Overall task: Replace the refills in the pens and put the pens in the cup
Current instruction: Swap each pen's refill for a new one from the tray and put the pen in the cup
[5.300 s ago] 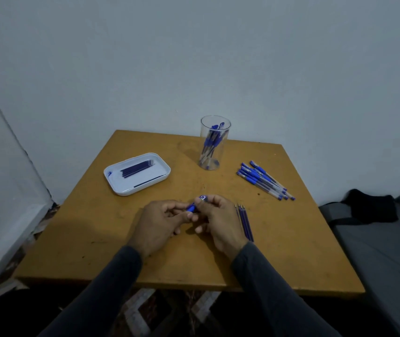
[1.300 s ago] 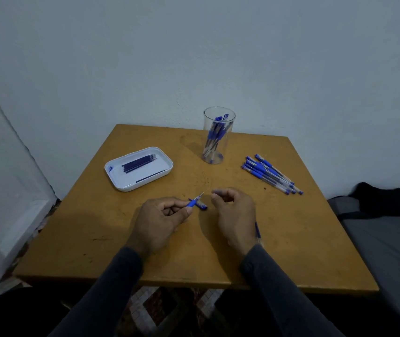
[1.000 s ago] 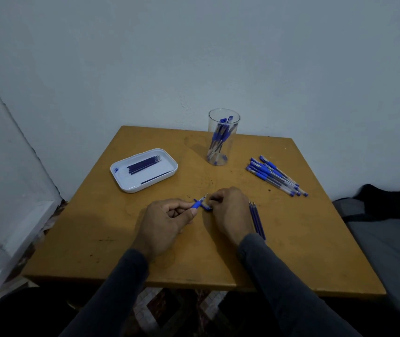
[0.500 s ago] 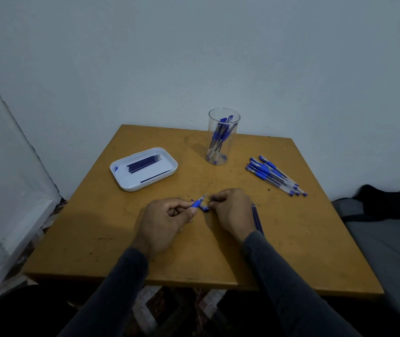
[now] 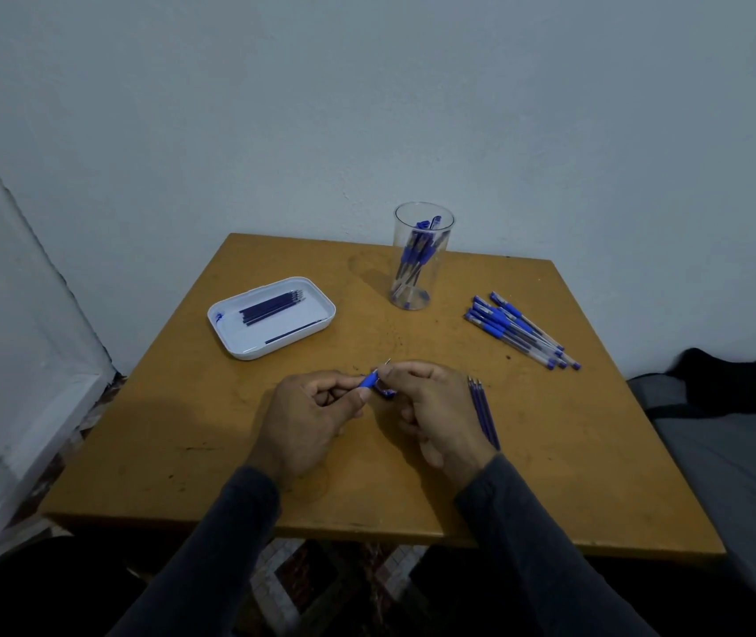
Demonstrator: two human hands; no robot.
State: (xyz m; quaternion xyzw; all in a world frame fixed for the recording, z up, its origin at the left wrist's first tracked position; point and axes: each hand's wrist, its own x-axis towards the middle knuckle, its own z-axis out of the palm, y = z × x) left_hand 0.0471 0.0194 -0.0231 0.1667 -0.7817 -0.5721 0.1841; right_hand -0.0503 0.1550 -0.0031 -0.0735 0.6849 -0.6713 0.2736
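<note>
pen (image 5: 369, 380) held in left hand (image 5: 307, 418), grip clenched round the barrel with thumb and forefinger pinching the blue rubber sleeve; metal tip pokes out up and to the right, past the fingers. long axis runs low-left to high-right, tip aimed toward the right hand (image 5: 433, 409). right hand meets it at the tip end, fingertips curled in and closing on something small and blue just below the tip, likely the cap or nose piece; too small to tell which. so the part being worked sits directly between the two grips, right hand nearer the tip, left hand owning the barrel. judgement: mid-assembly on this pen, closing it up before it goes to the cup. pen looks slim, clear barrel mostly hidden in the fist, blue sleeve and bright point visible only. three loose refills (image 5: 484, 412) lie on the bench (image 5: 573, 452) just right of the right grip, roughly parallel, tips pointing away. cup (image 5: 422, 257) stands well beyond both grips, slightly right, clear, upright, several pens in it. pile of pens (image 5: 516, 328) far right beyond the right grip. white tray (image 5: 229, 337) with more refills lies beyond the left grip, to its left.
</note>
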